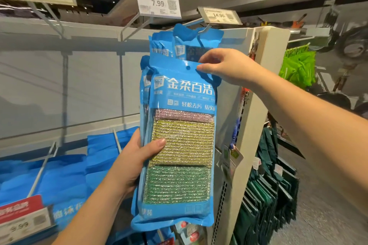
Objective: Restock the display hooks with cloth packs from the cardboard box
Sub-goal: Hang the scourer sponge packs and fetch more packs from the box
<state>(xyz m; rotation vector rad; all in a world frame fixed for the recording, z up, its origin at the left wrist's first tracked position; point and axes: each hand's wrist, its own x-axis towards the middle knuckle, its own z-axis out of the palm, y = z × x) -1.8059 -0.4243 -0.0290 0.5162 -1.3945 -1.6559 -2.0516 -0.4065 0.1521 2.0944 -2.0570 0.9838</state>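
Observation:
I hold a stack of blue cloth packs (180,145) upright in front of the shelf; the front one shows pink, gold and green glittery cloths through a clear window. My left hand (131,163) grips the stack at its left edge, thumb across the front. My right hand (225,66) pinches the top right corner of the front pack, beside its punched hole. Behind and above, a blue pack (196,40) hangs on a metal display hook (205,27) under the 14.90 price tag (219,15). The cardboard box is out of view.
An empty hook (132,24) carries a 7.99 tag (158,3). Lower left hooks hold blue packs (59,177) with a 9.99 tag. A white end panel (258,85) stands right of the packs, with dark green goods (270,185) hanging beyond it.

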